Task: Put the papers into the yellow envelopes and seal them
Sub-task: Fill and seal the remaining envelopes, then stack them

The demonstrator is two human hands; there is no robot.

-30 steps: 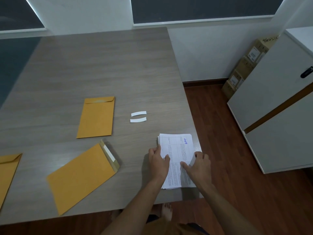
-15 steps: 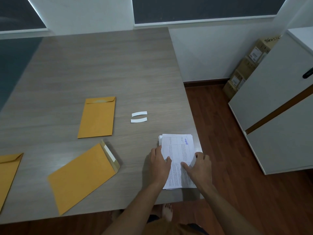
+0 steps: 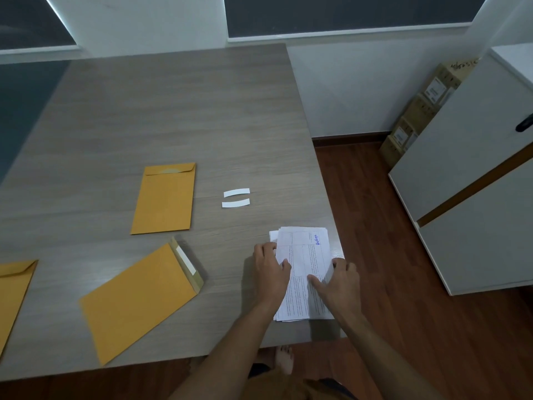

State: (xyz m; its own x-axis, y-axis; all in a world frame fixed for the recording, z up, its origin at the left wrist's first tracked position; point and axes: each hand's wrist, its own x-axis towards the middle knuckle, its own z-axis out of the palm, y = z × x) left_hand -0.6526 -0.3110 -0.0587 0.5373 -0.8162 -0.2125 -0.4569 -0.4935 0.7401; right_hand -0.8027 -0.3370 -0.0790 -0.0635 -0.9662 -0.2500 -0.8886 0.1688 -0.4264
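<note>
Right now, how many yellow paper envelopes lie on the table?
3: one flat, flap closed, mid-table; one open-flapped, angled, nearer; one cut off at the left edge.

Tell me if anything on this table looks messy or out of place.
Two loose white strips lie curled on the table. The paper stack sits unevenly fanned at the table's right edge. The nearest yellow envelope lies skewed, flap open.

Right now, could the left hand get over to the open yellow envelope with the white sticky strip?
Probably yes. The left hand rests on the stack of white printed papers, and only bare grey wooden table lies between it and the open yellow envelope. Nothing blocks the way.
</note>
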